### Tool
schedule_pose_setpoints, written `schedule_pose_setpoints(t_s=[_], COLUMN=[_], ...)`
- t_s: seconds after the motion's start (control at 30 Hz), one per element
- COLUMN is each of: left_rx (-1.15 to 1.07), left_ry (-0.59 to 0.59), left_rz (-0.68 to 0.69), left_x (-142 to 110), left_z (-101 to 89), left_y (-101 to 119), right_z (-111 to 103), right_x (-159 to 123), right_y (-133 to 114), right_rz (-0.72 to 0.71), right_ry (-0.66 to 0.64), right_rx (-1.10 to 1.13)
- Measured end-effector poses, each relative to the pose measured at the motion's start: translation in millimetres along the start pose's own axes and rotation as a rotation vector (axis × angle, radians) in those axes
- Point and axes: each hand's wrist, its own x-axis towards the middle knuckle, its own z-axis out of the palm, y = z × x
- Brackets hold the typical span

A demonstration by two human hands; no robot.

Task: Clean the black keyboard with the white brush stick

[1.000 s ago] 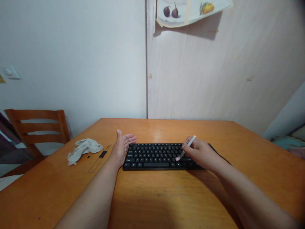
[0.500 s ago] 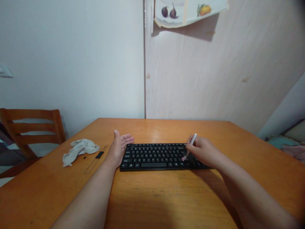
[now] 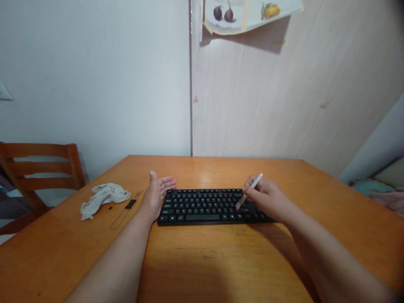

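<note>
A black keyboard lies flat on the wooden table in the head view. Against its left end rests my left hand, open, with the thumb up and the fingers stretched along the far left corner. Over the keyboard's right part, my right hand pinches a slim white brush. The brush slants down to the left, its pinkish tip on or just above the keys near the right side. My right hand covers much of the keyboard's right end.
Left of my left hand lie a wire keycap puller with a black grip, a small black piece and a crumpled whitish cloth. A wooden chair stands beyond the left edge of the table. A wall rises behind.
The brush tip has swept right across the keys, then back a little to the left, with my right hand moving along. My left hand stays at the keyboard's end. The view has turned slightly.
</note>
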Motion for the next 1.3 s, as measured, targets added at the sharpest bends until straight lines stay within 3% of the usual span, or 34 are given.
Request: schedule_pose_setpoints(t_s=[0.1, 0.2, 0.37, 0.47, 0.6, 0.7, 0.83, 1.07, 1.2, 1.3], left_rx=[-0.001, 0.003, 0.004, 0.007, 0.011, 0.006, 0.005, 0.003, 0.003, -0.004], left_ry=[0.001, 0.006, 0.01, 0.006, -0.002, -0.004, -0.005, -0.003, -0.002, -0.007], left_rz=[0.002, 0.002, -0.003, -0.002, -0.006, -0.012, -0.007, -0.01, -0.006, -0.011], left_x=[0.4, 0.7, 1.3, 1.4, 2.1, 3.7, 4.5, 2.4, 2.3, 2.6], left_z=[-0.4, -0.5, -0.6, -0.8, -1.4, -2.4, -3.0, -1.1, -1.0, -0.9], left_y=[-0.6, -1.1, -1.2, -1.1, -1.9, -3.7, -5.0, -3.1, -3.9, -4.8], right_z=[9.1, 9.4, -1.4, 0.5, 12.7, 15.9, 11.7, 18.8, 15.8, 16.5], right_x=[-0.3, 0.4, 2.0, 0.5, -2.8, -2.9, -1.9, -3.4, -1.7, -1.8], right_y=[-0.8, 2.7, 7.9, 3.0, -5.1, -3.9, -1.0, -3.4, 3.5, 2.6], right_rz=[-0.022, -0.017, 0.021, 0.003, -0.005, -0.003, 0.008, -0.008, 0.02, -0.005], right_ry=[-0.061, -0.064, 0.088, 0.094, -0.017, -0.042, 0.041, -0.038, 0.074, 0.121], right_rx=[0.082, 0.018, -0.259, -0.126, 0.161, 0.129, -0.012, 0.132, 0.001, 0.095])
